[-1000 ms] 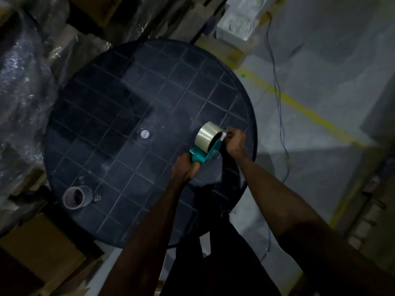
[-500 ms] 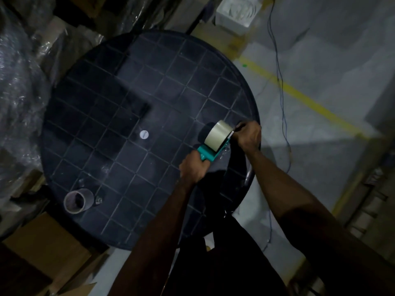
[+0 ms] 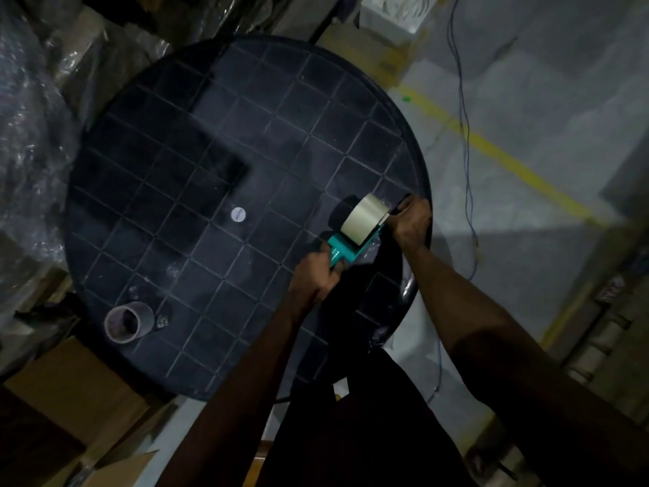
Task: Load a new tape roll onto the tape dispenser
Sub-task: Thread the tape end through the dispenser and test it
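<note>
Head view, the only one. A round dark table [image 3: 147, 170] with a grid pattern carries the work. One teal tape dispenser [image 3: 346, 250] stands near the table's right edge. One tape roll [image 3: 365, 219] sits on the dispenser, upright on its hub as far as can be judged.

The left hand [image 3: 314, 275] is closed around the dispenser's handle and steadies it. The right hand [image 3: 411, 223] is closed at the far side of the roll, by the dispenser's front end. It appears to pinch the loose tape end, but the dim light hides the fingertips, so that contact is not confirmed.

Judgement: the roll is seated and the step in hand is threading the free end through the front of the dispenser. The next move calls for drawing the tape straight and taut under the guide to the cutter, sticky side facing outward, while the left hand keeps the frame from tipping.

Count: one dispenser, one loaded roll, one empty cardboard core [image 3: 128, 321] lying at the table's near left edge, well apart, and two hands.
</note>
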Demonstrator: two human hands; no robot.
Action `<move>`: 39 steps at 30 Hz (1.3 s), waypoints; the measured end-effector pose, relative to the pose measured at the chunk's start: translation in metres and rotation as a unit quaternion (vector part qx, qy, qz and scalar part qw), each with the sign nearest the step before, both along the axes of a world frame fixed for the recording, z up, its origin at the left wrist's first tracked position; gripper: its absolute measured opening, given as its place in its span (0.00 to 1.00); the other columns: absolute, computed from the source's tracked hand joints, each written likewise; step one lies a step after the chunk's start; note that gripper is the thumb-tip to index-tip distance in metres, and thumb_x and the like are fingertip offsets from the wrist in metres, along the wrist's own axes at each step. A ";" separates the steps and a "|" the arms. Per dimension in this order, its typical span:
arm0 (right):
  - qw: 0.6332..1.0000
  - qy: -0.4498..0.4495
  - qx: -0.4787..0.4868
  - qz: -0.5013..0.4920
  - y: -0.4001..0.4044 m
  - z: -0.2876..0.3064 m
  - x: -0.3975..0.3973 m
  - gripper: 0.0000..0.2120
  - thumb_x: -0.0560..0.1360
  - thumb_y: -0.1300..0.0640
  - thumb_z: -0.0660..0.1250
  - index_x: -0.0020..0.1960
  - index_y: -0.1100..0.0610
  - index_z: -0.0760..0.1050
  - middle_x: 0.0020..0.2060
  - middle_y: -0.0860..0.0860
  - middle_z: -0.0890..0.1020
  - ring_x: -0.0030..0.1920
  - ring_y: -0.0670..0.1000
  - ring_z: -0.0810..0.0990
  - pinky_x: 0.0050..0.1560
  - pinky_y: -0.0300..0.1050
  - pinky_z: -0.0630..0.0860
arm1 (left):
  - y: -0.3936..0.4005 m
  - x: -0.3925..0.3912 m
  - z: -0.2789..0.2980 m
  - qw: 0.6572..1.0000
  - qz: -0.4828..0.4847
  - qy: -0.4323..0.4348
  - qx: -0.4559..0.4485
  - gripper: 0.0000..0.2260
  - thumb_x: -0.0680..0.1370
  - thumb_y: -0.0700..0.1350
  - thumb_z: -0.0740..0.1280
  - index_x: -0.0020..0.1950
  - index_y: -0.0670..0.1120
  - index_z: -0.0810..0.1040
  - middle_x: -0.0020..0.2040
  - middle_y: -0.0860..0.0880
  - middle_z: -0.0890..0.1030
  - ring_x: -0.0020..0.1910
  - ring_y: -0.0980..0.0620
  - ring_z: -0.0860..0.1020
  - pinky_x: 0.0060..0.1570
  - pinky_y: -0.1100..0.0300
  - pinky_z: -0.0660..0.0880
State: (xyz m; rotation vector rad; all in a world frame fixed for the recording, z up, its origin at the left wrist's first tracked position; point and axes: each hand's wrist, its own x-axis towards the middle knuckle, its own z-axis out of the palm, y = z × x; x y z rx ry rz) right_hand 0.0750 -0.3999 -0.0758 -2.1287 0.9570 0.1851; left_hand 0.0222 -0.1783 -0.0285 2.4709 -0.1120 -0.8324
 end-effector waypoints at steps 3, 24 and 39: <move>1.000 -0.009 -0.002 -0.002 0.001 -0.002 0.001 0.16 0.56 0.54 0.81 0.35 0.57 0.75 0.35 0.57 0.83 0.32 0.48 0.77 0.28 0.42 0.75 | 0.017 -0.005 0.003 0.999 -0.032 0.013 0.039 0.22 0.78 0.53 0.64 0.63 0.37 0.73 0.51 0.34 0.82 0.49 0.33 0.81 0.46 0.45 0.77; 0.908 0.022 -0.010 0.419 0.045 0.000 -0.097 0.37 0.68 0.68 0.68 0.76 0.63 0.61 0.72 0.64 0.67 0.69 0.64 0.70 0.70 0.51 0.66 | 0.054 -0.035 0.041 0.993 -0.053 -0.003 0.108 0.20 0.79 0.54 0.64 0.62 0.40 0.74 0.57 0.37 0.81 0.57 0.36 0.80 0.53 0.49 0.76; 0.877 0.111 -0.017 0.467 0.030 -0.004 -0.075 0.29 0.73 0.65 0.64 0.74 0.57 0.67 0.71 0.57 0.73 0.65 0.59 0.76 0.65 0.47 0.71 | 0.015 0.019 0.090 0.987 -0.141 0.000 0.079 0.17 0.80 0.50 0.63 0.61 0.38 0.76 0.59 0.37 0.80 0.57 0.37 0.79 0.55 0.50 0.75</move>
